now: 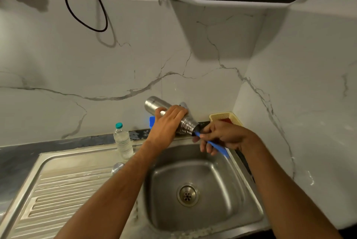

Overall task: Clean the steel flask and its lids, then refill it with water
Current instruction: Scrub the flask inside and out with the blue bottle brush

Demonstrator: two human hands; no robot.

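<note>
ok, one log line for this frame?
step: scrubbing inside | left hand: grips steel flask, tilted above sink | right hand: holds blue brush in flask mouth

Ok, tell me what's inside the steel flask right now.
A brush with a blue handle goes into the steel flask mouth, dark bristles showing at the opening. The right hand grips the handle; the left hand holds the flask. The interior is hidden.

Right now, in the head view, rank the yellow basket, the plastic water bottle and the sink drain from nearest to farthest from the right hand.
From the right hand:
1. Yellow basket, just behind it in the corner.
2. Sink drain, below it in the basin.
3. Plastic water bottle, far to the left on the sink rim.
</note>
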